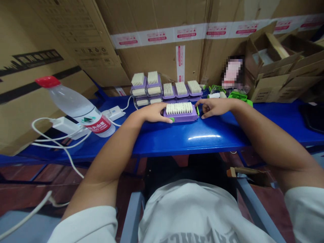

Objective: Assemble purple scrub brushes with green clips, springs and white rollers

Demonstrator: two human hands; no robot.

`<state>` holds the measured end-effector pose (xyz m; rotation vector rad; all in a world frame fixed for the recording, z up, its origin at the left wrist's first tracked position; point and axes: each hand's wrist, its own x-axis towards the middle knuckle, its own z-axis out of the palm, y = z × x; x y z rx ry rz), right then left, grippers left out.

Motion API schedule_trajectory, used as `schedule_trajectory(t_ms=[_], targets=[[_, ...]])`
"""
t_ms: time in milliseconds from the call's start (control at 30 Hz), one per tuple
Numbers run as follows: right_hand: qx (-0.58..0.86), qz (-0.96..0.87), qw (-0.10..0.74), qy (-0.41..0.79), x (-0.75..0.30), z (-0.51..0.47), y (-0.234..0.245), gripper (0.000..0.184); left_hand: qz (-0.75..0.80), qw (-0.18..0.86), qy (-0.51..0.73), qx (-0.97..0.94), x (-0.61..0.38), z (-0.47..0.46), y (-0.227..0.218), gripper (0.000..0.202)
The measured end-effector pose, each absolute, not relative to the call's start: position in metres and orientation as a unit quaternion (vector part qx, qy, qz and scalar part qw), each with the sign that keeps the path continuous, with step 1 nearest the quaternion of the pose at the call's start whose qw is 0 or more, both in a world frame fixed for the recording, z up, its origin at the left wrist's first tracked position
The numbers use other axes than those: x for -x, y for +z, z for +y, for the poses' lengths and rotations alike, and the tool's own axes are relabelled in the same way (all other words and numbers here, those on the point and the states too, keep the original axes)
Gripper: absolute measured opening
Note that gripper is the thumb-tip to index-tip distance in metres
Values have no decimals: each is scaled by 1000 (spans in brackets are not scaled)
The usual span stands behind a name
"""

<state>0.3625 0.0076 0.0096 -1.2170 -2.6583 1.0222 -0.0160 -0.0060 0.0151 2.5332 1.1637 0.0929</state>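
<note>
A purple brush unit [181,116] with upright cream bristles lies on the blue table in front of me. My left hand [156,112] grips its left end, the thumb along the front side near a green round part. At the right end, my right hand [211,107] has its index finger against a green piece [197,110], the other fingers curled with nothing visible in them. Behind stand several similar purple brush units [181,89], two of them stacked higher at the left [145,84].
A water bottle [76,104] with a red cap and white power strips with cables [66,126] occupy the left of the blue table [177,141]. Green parts [238,96], a white roller [214,96] and cardboard boxes [275,81] are at the right. Large cartons [157,20] wall the back.
</note>
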Motion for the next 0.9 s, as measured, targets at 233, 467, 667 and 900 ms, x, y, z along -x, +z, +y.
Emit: schedule_trajectory(t_ms=[233,467,667,900], targets=[[393,-862,25,320,-361,6,11,77,414,175,32,-893,15,-7,16,96],[436,-853,7,287,-361,7,15,65,413,176,29,-893,15,-7,16,96],[399,-862,3,314,-361,5,17,50,412,171,31,-894,15,-8,17,93],[381,-863,10,333,-358,2,19,44,415,181,34,-891,15,-7,16,94]])
